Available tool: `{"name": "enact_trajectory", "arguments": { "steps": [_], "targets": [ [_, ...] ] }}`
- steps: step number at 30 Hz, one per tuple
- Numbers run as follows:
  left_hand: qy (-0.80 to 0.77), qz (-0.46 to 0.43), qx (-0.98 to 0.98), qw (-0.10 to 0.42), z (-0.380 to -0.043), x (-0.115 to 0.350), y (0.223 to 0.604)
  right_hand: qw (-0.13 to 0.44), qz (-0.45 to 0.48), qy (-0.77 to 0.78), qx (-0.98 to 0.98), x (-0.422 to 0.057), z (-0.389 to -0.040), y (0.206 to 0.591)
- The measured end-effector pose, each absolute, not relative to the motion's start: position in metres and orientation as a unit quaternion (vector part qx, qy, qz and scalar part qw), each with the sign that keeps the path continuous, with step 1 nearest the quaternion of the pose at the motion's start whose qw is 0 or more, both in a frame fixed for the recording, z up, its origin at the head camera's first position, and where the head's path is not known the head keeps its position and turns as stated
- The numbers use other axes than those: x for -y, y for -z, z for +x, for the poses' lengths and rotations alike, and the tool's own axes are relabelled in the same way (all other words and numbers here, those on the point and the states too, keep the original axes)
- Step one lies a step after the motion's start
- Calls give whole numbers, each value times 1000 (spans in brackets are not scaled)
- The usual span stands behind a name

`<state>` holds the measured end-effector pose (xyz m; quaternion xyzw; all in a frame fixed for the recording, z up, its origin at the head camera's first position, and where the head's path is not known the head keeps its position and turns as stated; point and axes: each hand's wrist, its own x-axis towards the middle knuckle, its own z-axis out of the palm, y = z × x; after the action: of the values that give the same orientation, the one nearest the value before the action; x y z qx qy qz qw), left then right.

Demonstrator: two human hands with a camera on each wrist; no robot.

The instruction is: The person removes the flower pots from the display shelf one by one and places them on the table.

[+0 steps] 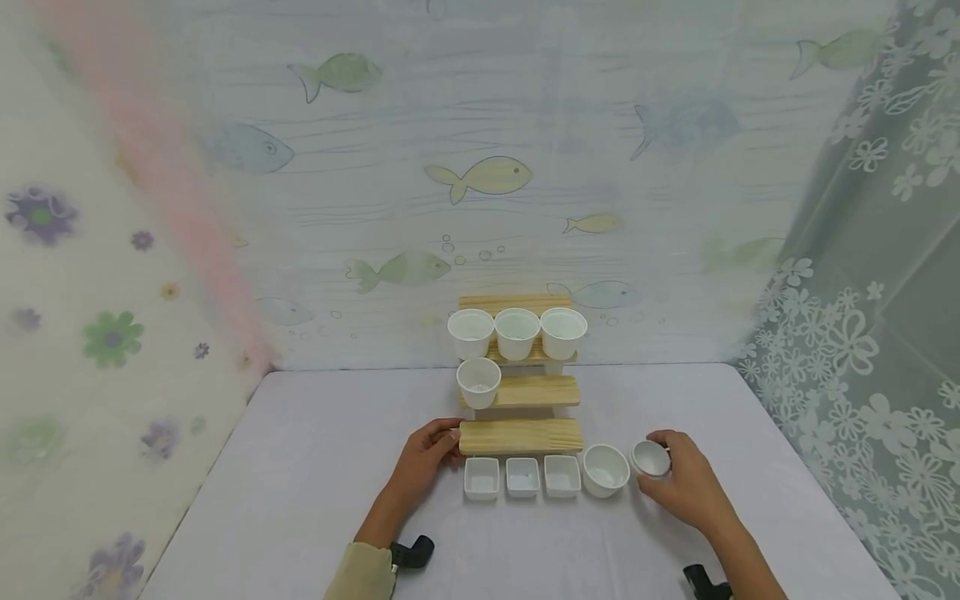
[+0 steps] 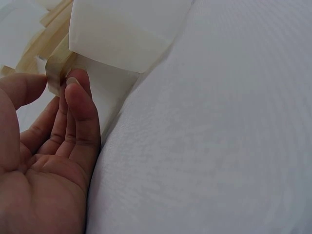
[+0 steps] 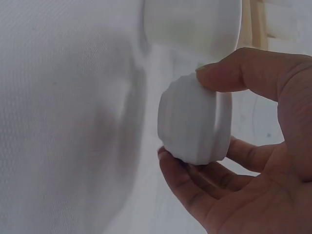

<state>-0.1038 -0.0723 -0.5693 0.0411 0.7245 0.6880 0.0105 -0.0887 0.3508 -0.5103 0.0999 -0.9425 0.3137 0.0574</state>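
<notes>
My right hand holds a small white fluted bowl between thumb and fingers. In the right wrist view the ribbed side of that bowl faces the camera, with its shadow on the cloth. A wider white round bowl stands just left of it. My left hand is at the left end of the wooden stepped rack. The left wrist view shows thumb and fingers pinching the end of its lowest slat. A white dish is close above those fingers there.
Square white dishes line up before the rack. White round bowls stand side by side on an upper step, and a single one sits at the left of a lower step. Beneath is a white tablecloth; a patterned curtain hangs behind.
</notes>
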Motion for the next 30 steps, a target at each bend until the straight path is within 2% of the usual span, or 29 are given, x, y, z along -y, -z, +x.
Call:
{"name": "enact_trajectory", "arguments": {
  "steps": [30],
  "targets": [
    [-695, 35, -718, 16, -103, 71, 568, 4, 88, -284, 955, -348, -88, 511]
  ]
}}
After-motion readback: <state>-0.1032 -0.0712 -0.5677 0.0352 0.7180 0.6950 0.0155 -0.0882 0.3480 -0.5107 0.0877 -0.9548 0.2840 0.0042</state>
